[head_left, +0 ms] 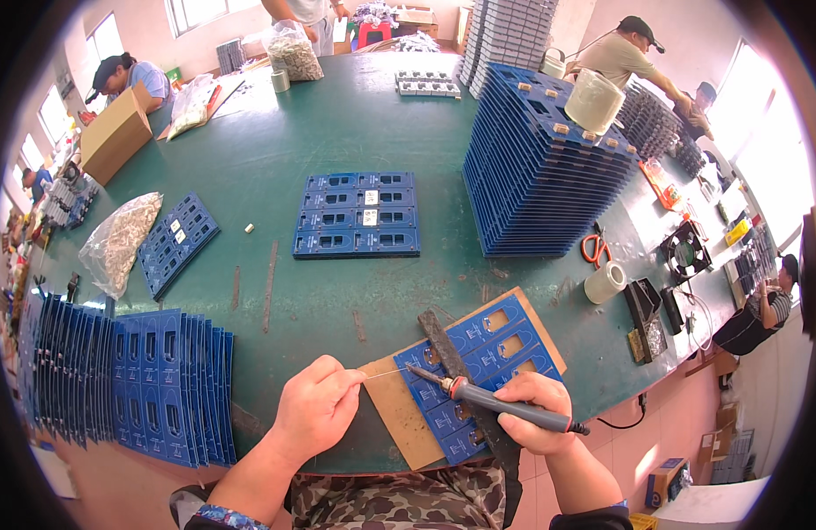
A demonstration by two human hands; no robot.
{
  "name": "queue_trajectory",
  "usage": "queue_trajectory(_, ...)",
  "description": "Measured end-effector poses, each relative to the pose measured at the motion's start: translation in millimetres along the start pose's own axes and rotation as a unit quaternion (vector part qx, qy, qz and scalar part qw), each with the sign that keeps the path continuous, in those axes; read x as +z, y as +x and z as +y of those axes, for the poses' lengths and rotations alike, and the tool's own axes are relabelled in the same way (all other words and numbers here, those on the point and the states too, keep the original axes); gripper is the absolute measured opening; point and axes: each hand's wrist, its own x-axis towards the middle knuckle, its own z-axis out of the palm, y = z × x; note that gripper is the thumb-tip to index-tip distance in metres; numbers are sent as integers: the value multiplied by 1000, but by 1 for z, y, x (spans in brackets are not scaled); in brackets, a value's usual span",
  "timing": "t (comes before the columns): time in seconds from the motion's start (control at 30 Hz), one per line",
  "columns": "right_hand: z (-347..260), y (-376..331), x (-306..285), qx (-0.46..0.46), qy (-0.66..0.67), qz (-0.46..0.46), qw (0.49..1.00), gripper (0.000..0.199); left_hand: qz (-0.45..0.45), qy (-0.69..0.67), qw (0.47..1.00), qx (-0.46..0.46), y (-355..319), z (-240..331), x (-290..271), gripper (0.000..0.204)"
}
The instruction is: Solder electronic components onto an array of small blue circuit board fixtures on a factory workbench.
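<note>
Near the table's front edge, a blue circuit board panel (pixel 480 355) with several cut-outs lies tilted on a brown cardboard sheet (pixel 397 415). A dark flat bar (pixel 441 343) crosses over the panel. My right hand (pixel 542 412) is closed round the grey handle of a soldering iron (pixel 496 402), whose tip points left at the panel's upper left part. Between the thumb and fingers of my left hand (pixel 318 405), a thin solder wire (pixel 386 374) is pinched. Its far end meets the iron's tip, or lies very close to it.
Blue panels stand in a row (pixel 129 380) at left and rise in a tall stack (pixel 549 168) at right. A flat panel pile (pixel 356 231) lies mid-table, beside a bag of small pale parts (pixel 123 240). Orange-handled scissors (pixel 593 251) and a roll (pixel 605 283) sit at right. Several people work beyond.
</note>
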Motion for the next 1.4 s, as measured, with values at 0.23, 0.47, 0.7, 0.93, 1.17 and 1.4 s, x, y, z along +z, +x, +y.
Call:
queue_trajectory(0.23, -2, -4, 0, 7, 0, -4, 1000, 22, -5, 8, 1000, 5, 1, 2, 2, 14)
queue_trajectory(0.47, -3, -7, 1, 1, 0, 8, 1000, 22, -18, 16, 1000, 0, 1, 6, 2, 12)
queue_trajectory(0.7, -11, -24, -14, 13, 26, 38, 999, 22, -11, 15, 1000, 13, -7, 13, -4, 13)
queue_trajectory(0.93, -8, -41, -17, -3, 24, 46, 999, 23, -21, 3, 1000, 8, -11, 18, 6, 13)
queue_trajectory(1.17, -6, -36, -8, -3, 3, 29, 1000, 22, -32, 8, 999, 15, -10, 21, 9, 12)
queue_trajectory(1.4, -7, -35, -8, -3, 4, 11, 1000, 22, -44, 17, 999, 17, -10, 20, 9, 12)
